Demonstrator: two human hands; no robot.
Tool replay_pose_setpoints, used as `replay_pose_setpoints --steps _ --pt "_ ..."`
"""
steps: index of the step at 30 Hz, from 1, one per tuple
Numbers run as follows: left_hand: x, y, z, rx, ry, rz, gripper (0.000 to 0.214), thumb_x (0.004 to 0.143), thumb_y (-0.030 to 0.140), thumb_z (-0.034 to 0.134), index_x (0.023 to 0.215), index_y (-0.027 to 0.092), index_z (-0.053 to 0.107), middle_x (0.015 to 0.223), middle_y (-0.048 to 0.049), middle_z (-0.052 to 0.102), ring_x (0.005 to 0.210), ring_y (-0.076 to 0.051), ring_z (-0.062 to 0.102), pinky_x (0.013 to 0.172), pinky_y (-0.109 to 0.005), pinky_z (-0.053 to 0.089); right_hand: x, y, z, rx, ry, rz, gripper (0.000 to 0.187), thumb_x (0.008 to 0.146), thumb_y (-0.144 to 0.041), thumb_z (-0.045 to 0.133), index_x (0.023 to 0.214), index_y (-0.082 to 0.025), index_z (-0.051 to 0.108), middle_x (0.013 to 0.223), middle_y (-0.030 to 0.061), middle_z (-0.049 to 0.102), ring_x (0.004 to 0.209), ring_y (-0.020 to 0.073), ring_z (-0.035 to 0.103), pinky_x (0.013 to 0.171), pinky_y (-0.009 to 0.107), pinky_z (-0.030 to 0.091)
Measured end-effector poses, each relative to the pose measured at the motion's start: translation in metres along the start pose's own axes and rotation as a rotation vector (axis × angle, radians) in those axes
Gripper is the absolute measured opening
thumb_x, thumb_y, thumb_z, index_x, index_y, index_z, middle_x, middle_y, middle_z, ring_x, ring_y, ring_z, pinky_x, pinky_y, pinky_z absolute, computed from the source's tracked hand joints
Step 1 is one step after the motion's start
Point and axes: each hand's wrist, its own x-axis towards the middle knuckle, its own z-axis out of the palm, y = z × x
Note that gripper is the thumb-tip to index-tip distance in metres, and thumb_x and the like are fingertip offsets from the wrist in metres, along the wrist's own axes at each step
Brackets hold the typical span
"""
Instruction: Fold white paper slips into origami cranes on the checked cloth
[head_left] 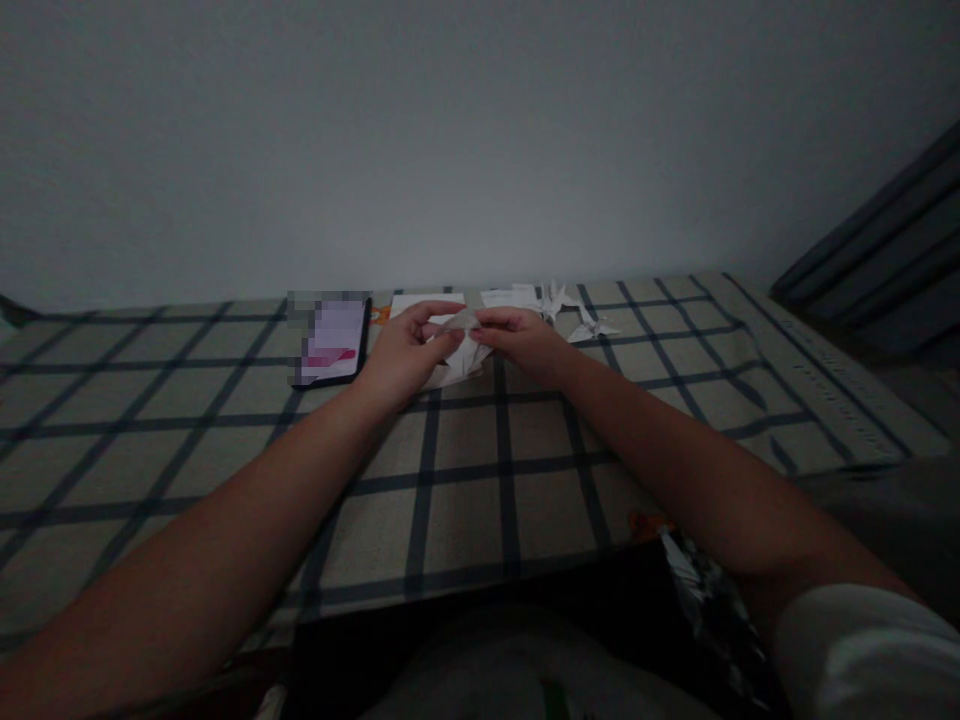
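Note:
Between my two hands is a piece of folded white paper (466, 352), pinched from both sides just above the table. My left hand (409, 350) grips its left side with thumb and fingers. On the opposite side, my right hand (525, 340) pinches the upper right part of the paper. The fingers cover some of the folds. Close beyond my right hand lie folded white paper figures (555, 300), and another paper figure (595, 326) sits a little to the right.
A phone (334, 340) with a lit screen lies left of my left hand. White sheets (510, 297) rest near the wall (480, 150). A checked cloth (465, 520) covers the table. Something shiny and silvery (697, 580) hangs by the front edge, under my right forearm.

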Motion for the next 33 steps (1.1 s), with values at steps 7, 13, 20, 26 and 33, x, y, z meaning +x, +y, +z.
replay_pose_setpoints --steps 7,13,20,26,33 --pt "-0.0011 0.0013 0.0023 -0.003 -0.012 0.004 0.046 0.073 0.031 0.077 0.115 0.016 0.069 0.069 0.0006 0.072 0.056 -0.012 0.062 0.054 -0.021 0.047 0.0002 -0.0004 0.0015 -0.017 0.061 0.021 0.034 0.077 -0.039 0.082 0.102 -0.017 0.076 0.097 0.003 0.076 0.086 0.014 0.067 0.082 0.028 0.054" --pt "0.0011 -0.0025 0.0012 -0.006 -0.041 -0.035 0.054 0.069 0.024 0.078 0.122 0.017 0.065 0.071 0.0012 0.072 0.058 -0.014 0.066 0.056 -0.023 0.051 0.0002 0.0 0.0014 -0.026 0.066 0.027 0.032 0.078 -0.037 0.08 0.102 -0.017 0.075 0.097 0.0034 0.077 0.086 0.0144 0.067 0.082 0.027 0.054" --pt "0.0022 -0.0062 -0.0004 0.015 -0.04 -0.039 0.058 0.069 0.024 0.079 0.125 0.017 0.064 0.069 0.0013 0.072 0.058 -0.014 0.067 0.056 -0.022 0.05 0.0003 0.0 0.0018 -0.057 0.092 0.025 0.028 0.078 -0.032 0.078 0.101 -0.017 0.075 0.099 0.0036 0.076 0.087 0.0149 0.067 0.084 0.029 0.054" --pt "0.0007 -0.0038 0.0024 -0.034 -0.019 -0.084 0.062 0.067 0.024 0.08 0.127 0.017 0.063 0.071 0.0007 0.073 0.06 -0.016 0.068 0.058 -0.025 0.053 0.0015 0.0015 0.0011 -0.093 0.117 -0.02 0.032 0.077 -0.036 0.079 0.102 -0.017 0.074 0.103 0.0047 0.076 0.093 0.0159 0.067 0.088 0.03 0.054" --pt "0.0007 -0.0027 0.0044 -0.057 0.014 -0.088 0.064 0.064 0.025 0.082 0.124 0.016 0.062 0.071 0.0019 0.071 0.058 -0.015 0.067 0.058 -0.025 0.053 0.0023 0.0037 -0.0003 -0.089 0.096 -0.017 0.034 0.075 -0.036 0.079 0.102 -0.016 0.073 0.1 0.0046 0.075 0.09 0.0159 0.067 0.087 0.03 0.054"
